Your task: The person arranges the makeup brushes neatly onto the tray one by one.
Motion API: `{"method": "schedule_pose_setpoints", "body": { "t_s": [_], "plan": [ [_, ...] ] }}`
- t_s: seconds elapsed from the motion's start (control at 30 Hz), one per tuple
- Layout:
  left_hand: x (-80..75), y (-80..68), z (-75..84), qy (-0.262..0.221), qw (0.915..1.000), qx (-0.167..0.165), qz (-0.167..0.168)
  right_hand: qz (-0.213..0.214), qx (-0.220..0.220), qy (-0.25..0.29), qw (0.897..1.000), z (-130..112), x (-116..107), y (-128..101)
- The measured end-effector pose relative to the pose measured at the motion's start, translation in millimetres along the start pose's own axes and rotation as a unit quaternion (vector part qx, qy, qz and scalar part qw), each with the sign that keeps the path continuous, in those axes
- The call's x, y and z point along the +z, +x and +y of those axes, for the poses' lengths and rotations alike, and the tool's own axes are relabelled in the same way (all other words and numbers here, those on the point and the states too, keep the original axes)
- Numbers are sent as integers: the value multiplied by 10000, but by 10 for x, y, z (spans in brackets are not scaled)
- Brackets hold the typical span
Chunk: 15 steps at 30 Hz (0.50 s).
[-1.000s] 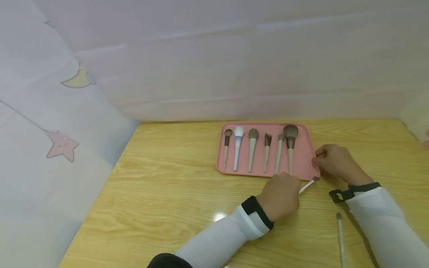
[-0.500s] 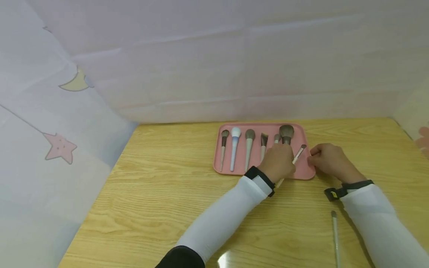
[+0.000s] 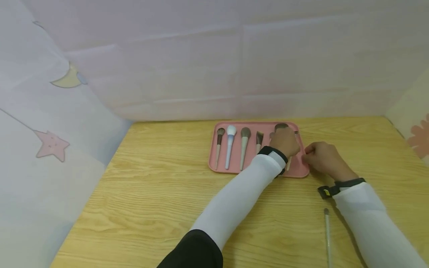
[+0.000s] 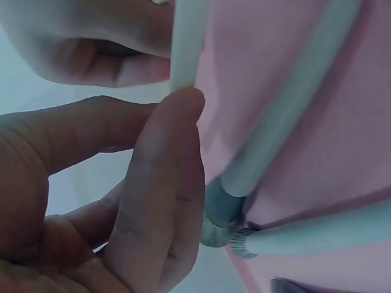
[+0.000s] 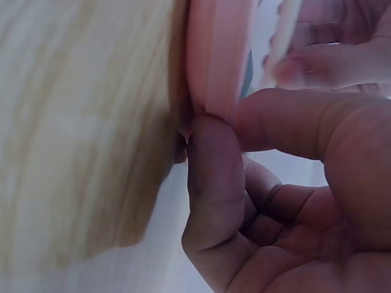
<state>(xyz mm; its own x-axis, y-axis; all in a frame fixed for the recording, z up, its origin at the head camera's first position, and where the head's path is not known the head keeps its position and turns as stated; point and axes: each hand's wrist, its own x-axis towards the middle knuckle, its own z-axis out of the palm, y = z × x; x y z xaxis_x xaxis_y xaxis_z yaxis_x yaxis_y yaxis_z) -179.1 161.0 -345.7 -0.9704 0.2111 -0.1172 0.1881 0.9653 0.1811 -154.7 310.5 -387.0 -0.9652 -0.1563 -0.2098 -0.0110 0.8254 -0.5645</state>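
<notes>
Here, left hand [image 3: 285,142] over right end of pink tray [image 3: 234,169], fingers [image 4: 165,183] pinching slim brush [image 4: 186,43], handle lengthwise beside neighbours; right hand [image 3: 323,160] pinching tray's right rim.

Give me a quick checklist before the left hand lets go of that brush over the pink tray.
1. Left hand over the pink tray: ok.
2. Thin brush pinched in the fingers: ok.
3. Right hand pinches the tray's right rim: ok.
4. Free slot at the tray's right end: cannot tell, hand hides it.
5. Other brushes lying parallel: ok.
6. Spare brush on the table, clear of both arms: ok.
</notes>
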Motion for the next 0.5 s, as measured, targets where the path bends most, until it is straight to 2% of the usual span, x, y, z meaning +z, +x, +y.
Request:
{"method": "schedule_pose_setpoints", "body": {
  "t_s": [0.1, 0.23, 0.37, 0.5],
  "plan": [
    [27, 48, 44, 216, 9995, -207, -107, -54, 96, 41, 9999, -21, -11, -12],
    [100, 88, 89, 616, 9978, -222, -142, -87, 165, 44, 9998, -33, -6, -25],
    [177, 123, 136, 699, 9974, -187, 65, -14, 52, 16, 10000, -35, -13, -25],
    [182, 117, 143, 730, 9969, -131, 262, -19, 14, 33, 10000, -30, -16, -19]
  ]
}}
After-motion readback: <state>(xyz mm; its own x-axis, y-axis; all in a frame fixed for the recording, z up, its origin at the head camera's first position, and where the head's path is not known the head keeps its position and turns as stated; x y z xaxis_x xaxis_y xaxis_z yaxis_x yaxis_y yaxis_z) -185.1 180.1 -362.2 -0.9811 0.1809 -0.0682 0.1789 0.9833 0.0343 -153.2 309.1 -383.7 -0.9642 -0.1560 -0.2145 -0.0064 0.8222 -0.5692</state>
